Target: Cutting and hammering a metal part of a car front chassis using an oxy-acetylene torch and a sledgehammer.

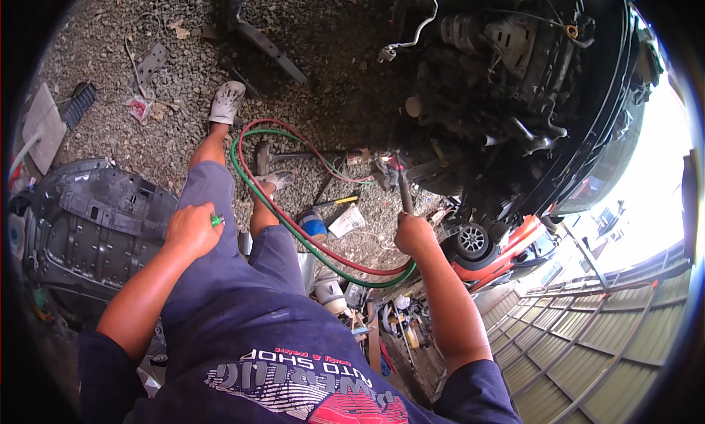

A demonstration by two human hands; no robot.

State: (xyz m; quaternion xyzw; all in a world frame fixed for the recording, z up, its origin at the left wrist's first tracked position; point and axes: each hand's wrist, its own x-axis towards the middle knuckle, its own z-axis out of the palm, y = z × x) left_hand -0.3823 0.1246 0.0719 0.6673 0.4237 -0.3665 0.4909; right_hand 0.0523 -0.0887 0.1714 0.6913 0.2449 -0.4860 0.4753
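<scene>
My left hand [197, 229] is closed on a small green object [217, 220] at my thigh, most of it hidden by the fingers. My right hand [413, 233] grips a long metal tool [406, 198], apparently a torch handle, pointed toward a metal piece [389, 170] with a small red patch beside the car's stripped front. A red hose [272, 121] and a green hose [360, 278] loop across the gravel and rise to behind my right hand. A dark long-handled hammer [264, 159] lies on the ground near my feet.
The car's exposed engine bay [499, 71] fills the upper right. A bent metal bar [268, 43] lies on the gravel. A large dark panel [81, 240] lies left of my legs. A blue can [312, 224] and clutter are between us, with a red vehicle [492, 266] and corrugated fence [587, 328] rightward.
</scene>
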